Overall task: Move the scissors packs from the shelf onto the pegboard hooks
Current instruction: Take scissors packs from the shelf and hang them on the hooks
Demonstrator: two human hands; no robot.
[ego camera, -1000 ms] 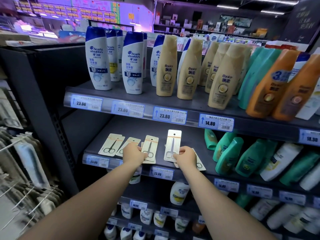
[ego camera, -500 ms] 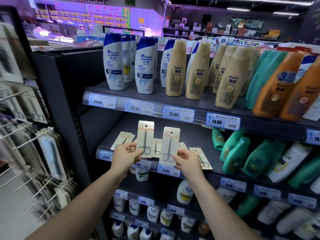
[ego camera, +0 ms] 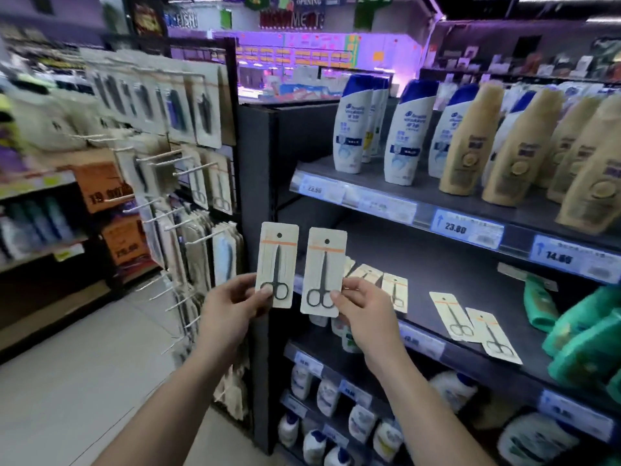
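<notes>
At frame centre, the left hand [ego camera: 225,306] is pinching one pack [ego camera: 277,264] upright. The right hand [ego camera: 364,314] is pinching another pack [ego camera: 324,270] beside it. Both grips are grasping the lower corners.

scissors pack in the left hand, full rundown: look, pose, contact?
The scissors pack in the left hand is a tall cream card with rounded corners, a round hang hole near the top and an orange stripe below it. Small dark scissors sit on it, points up, finger loops at the bottom. It is held upright, facing the camera, off the shelf. The left hand pinches its lower left edge, thumb on the front. It hangs just left of the right hand's pack; contact unclear.
</notes>
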